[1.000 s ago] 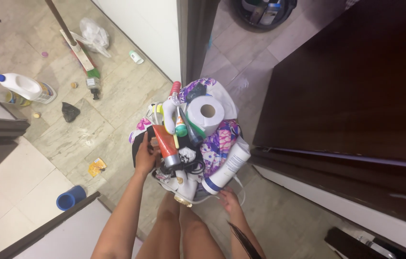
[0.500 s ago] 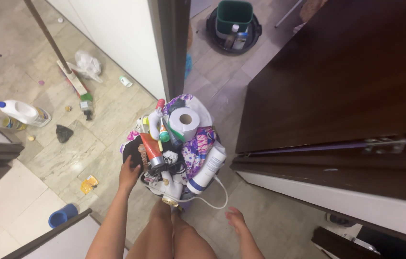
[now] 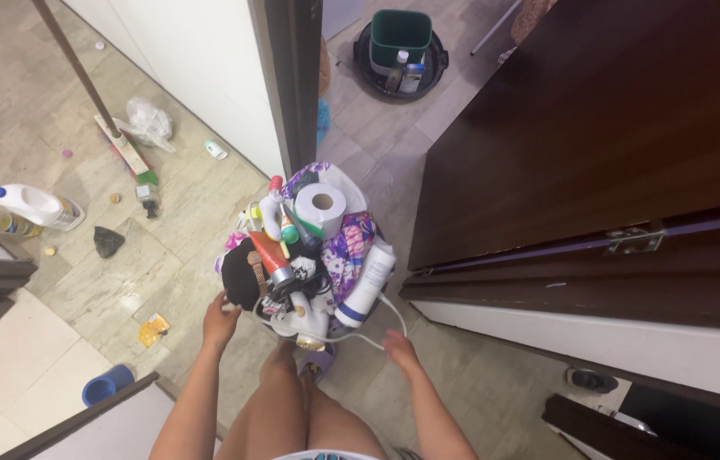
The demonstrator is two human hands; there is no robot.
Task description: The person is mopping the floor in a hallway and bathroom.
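- My left hand grips the near left rim of the heaped basket; fingers curled on it
- My right hand is at the white cord trailing off the near right side; I cannot tell whether it is closed on it
- The basket sits between and just ahead of both hands, above my knees
- I judge the load top-heavy: toilet roll and white tube lie loose, so I'd keep it level and gather the cord in
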